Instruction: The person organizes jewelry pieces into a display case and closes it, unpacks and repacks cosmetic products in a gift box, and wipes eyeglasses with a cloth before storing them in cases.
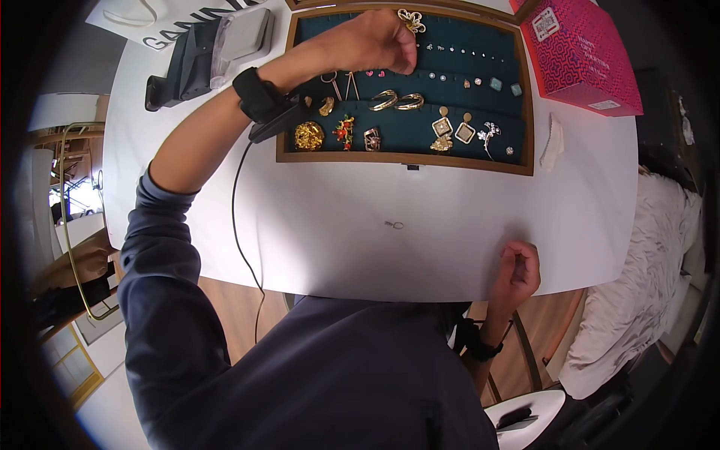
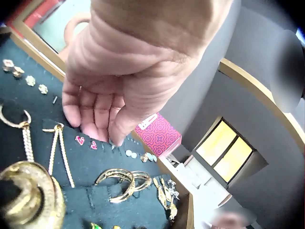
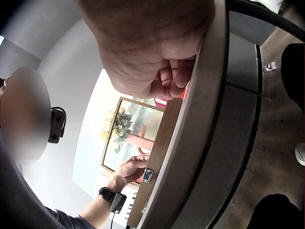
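Note:
My left hand (image 1: pixel 375 43) reaches over the dark green lining of a wooden jewellery box (image 1: pixel 405 165). In the left wrist view its thumb and fingers pinch a tiny stud earring (image 2: pixel 113 144) at the cloth, mostly hidden by the fingertips. Pink heart studs (image 2: pixel 86 142) sit just to one side in the same row, pale blue studs (image 2: pixel 131 153) on the other. Gold hoops (image 1: pixel 397 100) lie in the row below. My right hand (image 1: pixel 520 270) rests at the table's front edge, fingers loosely curled, holding nothing. A small silver piece (image 1: pixel 394 224) lies on the white tabletop between box and body.
A pink patterned box (image 1: pixel 585 56) stands right of the jewellery box, with a scrap of white paper (image 1: pixel 553 142) below it. Dark and clear cases (image 1: pixel 199 60) and a white paper bag (image 1: pixel 135 19) are at the left. A cable (image 1: pixel 236 206) runs from the left wrist across the table.

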`<state>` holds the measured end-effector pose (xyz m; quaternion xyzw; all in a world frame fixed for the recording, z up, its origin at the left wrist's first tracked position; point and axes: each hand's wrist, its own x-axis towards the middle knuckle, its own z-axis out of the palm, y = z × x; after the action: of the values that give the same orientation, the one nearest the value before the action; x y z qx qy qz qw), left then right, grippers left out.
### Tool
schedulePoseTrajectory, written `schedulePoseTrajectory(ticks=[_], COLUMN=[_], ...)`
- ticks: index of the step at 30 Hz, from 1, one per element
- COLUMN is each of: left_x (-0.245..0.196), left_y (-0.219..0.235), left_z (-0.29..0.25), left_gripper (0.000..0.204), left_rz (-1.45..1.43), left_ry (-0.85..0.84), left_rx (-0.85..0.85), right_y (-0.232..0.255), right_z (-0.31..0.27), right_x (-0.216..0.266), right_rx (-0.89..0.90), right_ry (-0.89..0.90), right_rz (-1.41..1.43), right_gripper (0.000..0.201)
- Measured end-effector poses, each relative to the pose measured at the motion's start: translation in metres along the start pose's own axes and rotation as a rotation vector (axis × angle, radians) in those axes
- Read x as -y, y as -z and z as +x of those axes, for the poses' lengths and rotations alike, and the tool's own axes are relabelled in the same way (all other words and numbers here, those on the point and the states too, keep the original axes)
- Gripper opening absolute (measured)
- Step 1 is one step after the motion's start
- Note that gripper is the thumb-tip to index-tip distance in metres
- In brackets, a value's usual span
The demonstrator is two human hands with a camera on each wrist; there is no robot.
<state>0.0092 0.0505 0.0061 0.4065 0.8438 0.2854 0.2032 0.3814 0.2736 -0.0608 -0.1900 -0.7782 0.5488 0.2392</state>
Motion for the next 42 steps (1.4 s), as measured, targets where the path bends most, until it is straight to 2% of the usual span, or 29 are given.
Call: schedulePoseTrajectory(ticks=[1, 4, 5, 7, 10, 14, 16, 20, 22, 23, 25, 26, 28, 29, 30, 32, 34, 36, 37, 38, 40, 42], left_x=[-0.009, -0.017, -0.013, -0.001, 0.001, 0.004, -0.001, 0.0, 0.015, 0.007, -0.02, -0.027, -0.041, -0.05, -0.054, -0.062, -0.073, -0.087, -0.094, -0.102, -0.114, -0.117], left_y=[0.002, 0.006, 0.004, 0.0, 0.0, -0.002, 0.0, 0.0, -0.004, 0.0, 0.015, 0.017, 0.018, 0.017, 0.012, -0.002, -0.019, -0.031, -0.038, -0.044, -0.054, -0.06], left_z=[-0.002, -0.005, -0.005, -0.006, -0.006, -0.004, -0.004, -0.005, -0.003, -0.001, 0.004, 0.009, 0.019, 0.022, 0.027, 0.039, 0.055, 0.072, 0.079, 0.081, 0.085, 0.087], left_gripper=[0.008, 0.007, 0.007, 0.006, 0.006, 0.009, 0.005, 0.007, 0.008, 0.008, 0.008, 0.008, 0.008, 0.009, 0.009, 0.01, 0.011, 0.011, 0.009, 0.009, 0.008, 0.008], left_rz=[0.004, 0.002, 0.001, -0.018, -0.006, -0.031, 0.016, -0.012, 0.024, 0.025, -0.225, -0.23, -0.485, -0.558, -0.558, -0.583, -0.525, -0.346, -0.212, -0.211, -0.012, 0.026], left_ry=[0.08, 0.123, 0.122, -0.032, -0.064, -0.073, 0.003, 0.037, -0.148, -0.15, -0.101, -0.103, -0.145, -0.059, -0.066, -0.121, -0.205, -0.322, -0.23, -0.239, -0.14, -0.156], left_rx=[0.031, 0.076, 0.076, 0.033, 0.026, 0.016, 0.046, 0.039, -0.11, -0.107, -0.158, -0.157, 0.057, 0.166, 0.17, 0.304, 0.271, 0.256, 0.221, 0.227, 0.146, 0.143], right_y=[0.0, -0.001, -0.001, -0.002, -0.003, -0.002, -0.002, -0.002, -0.002, -0.002, -0.001, 0.0, -0.001, -0.001, -0.001, 0.0, 0.001, 0.002, 0.002, 0.001, 0.001, 0.002], right_z=[0.0, -0.001, 0.0, 0.001, 0.001, 0.001, 0.001, 0.001, 0.0, 0.0, 0.0, 0.0, 0.0, 0.001, 0.001, 0.001, 0.0, 0.001, 0.001, 0.002, 0.004, 0.004], right_x=[0.0, 0.001, 0.001, 0.004, 0.005, 0.004, 0.004, 0.005, 0.005, 0.004, 0.004, 0.005, 0.005, 0.004, 0.004, 0.003, 0.002, 0.002, 0.002, 0.004, 0.006, 0.004], right_rx=[-0.018, -0.024, -0.025, -0.032, -0.035, -0.036, -0.032, -0.034, -0.037, -0.041, -0.036, -0.036, -0.048, -0.053, -0.045, -0.048, -0.029, -0.026, -0.015, -0.026, -0.013, -0.02], right_ry=[-0.007, -0.019, -0.018, -0.02, -0.021, -0.016, -0.02, -0.023, -0.03, -0.031, -0.034, -0.036, -0.039, -0.036, -0.032, -0.027, -0.028, -0.01, 0.003, 0.003, 0.049, 0.034], right_rz=[0.015, 0.014, 0.013, 0.016, -0.012, -0.01, -0.005, -0.008, -0.03, -0.029, -0.016, -0.021, -0.022, -0.023, -0.027, -0.036, -0.016, -0.031, -0.042, -0.045, -0.059, -0.028], right_gripper=[0.014, 0.013, 0.013, 0.013, 0.013, 0.013, 0.013, 0.012, 0.011, 0.011, 0.011, 0.011, 0.011, 0.011, 0.011, 0.012, 0.014, 0.015, 0.016, 0.016, 0.018, 0.018])
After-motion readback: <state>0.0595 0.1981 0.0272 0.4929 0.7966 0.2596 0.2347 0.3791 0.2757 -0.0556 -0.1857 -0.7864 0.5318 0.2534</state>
